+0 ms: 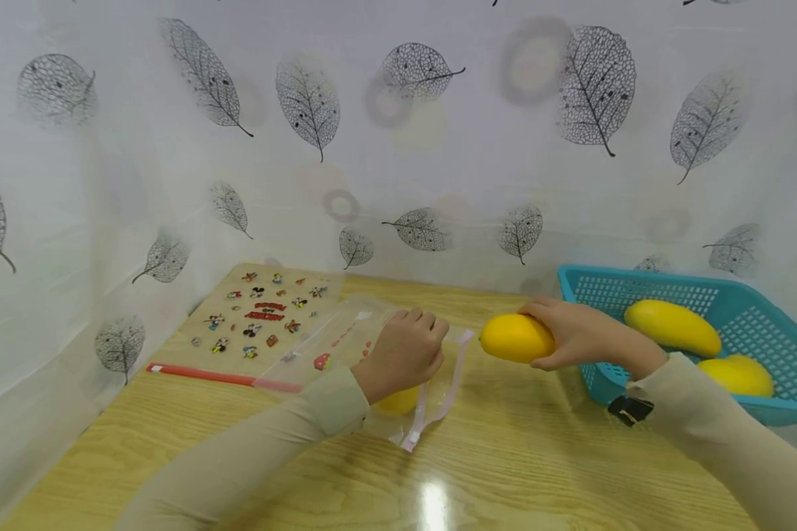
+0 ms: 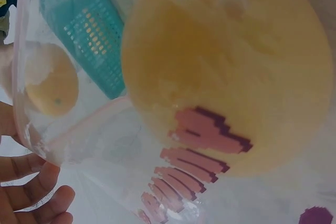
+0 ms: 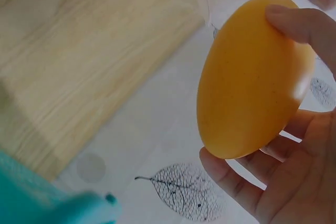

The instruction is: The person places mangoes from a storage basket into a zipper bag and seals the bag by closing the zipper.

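In the head view, the right hand (image 1: 581,332) holds a mango (image 1: 514,338) above the tabletop (image 1: 505,457), between the clear bag (image 1: 441,376) and the blue basket (image 1: 657,279); its fingers curl over the fruit, with the thumb beneath; a black device (image 1: 631,409) sits at that wrist; the left hand (image 1: 405,346) is at the bag, its fingers bent in at the pink-zipped mouth; the bag lies on the tabletop with its mouth toward the right, and a second mango (image 1: 398,402) shows inside, partly hidden by the left hand; a printed bag (image 1: 266,317) with a red zip lies flat to the left, partly under the clear one; two more mangoes (image 1: 671,327) rest in the basket; a leaf-patterned curtain (image 1: 398,162) hangs behind. In the left wrist view, the clear bag covers much of the frame, its pink print in front of the large, blurred bagged mango; the left fingers grip the bag's edge at lower left; the basket and the held mango show through the film. In the right wrist view, the right hand grips the held mango between thumb and fingers; part of the left hand shows at upper right, and a blurred blue basket corner at lower left.
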A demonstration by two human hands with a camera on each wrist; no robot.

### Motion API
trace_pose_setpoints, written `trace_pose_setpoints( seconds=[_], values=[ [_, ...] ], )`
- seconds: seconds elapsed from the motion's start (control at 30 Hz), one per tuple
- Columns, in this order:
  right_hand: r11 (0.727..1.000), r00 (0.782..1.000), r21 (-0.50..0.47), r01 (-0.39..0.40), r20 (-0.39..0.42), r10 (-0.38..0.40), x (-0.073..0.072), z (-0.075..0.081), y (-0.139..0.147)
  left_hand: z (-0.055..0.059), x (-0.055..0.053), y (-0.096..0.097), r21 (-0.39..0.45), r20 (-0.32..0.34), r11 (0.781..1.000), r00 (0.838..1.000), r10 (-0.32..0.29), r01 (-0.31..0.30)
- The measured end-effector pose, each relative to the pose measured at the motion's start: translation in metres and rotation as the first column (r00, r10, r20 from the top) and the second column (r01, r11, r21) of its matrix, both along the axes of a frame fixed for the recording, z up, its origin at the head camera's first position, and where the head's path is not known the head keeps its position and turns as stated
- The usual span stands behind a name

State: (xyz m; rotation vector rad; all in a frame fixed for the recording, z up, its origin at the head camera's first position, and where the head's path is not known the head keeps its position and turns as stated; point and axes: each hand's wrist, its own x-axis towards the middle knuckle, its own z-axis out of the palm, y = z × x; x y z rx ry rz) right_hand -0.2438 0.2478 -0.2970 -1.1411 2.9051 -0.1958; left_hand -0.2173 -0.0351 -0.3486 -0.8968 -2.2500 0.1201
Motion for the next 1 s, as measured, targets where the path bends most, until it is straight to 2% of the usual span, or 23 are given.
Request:
trace_pose_setpoints(
  seconds=[0.23, 0.47, 0.77, 1.0],
  values=[
    [0.999, 0.999, -0.028, -0.042, -0.020, 0.041, 0.006, -0.024, -0.011, 0.000, -0.001, 0.000, 0.003, -0.022, 1.000, 1.000, -0.004, 0.004],
    [0.996, 0.997, -0.064, -0.065, -0.034, 0.063, 0.014, -0.043, -0.026, 0.000, 0.000, 0.000, 0.005, -0.004, 1.000, 1.000, -0.004, 0.004],
    [0.994, 0.996, -0.074, -0.083, -0.030, 0.081, 0.017, -0.059, -0.045, 0.001, 0.002, 0.000, -0.009, 0.012, 1.000, 1.000, 0.011, -0.011],
    [0.993, 0.996, -0.075, -0.089, -0.028, 0.087, 0.018, -0.063, -0.056, 0.002, 0.002, -0.001, 0.000, 0.004, 1.000, 1.000, 0.006, -0.006]
  ],
)
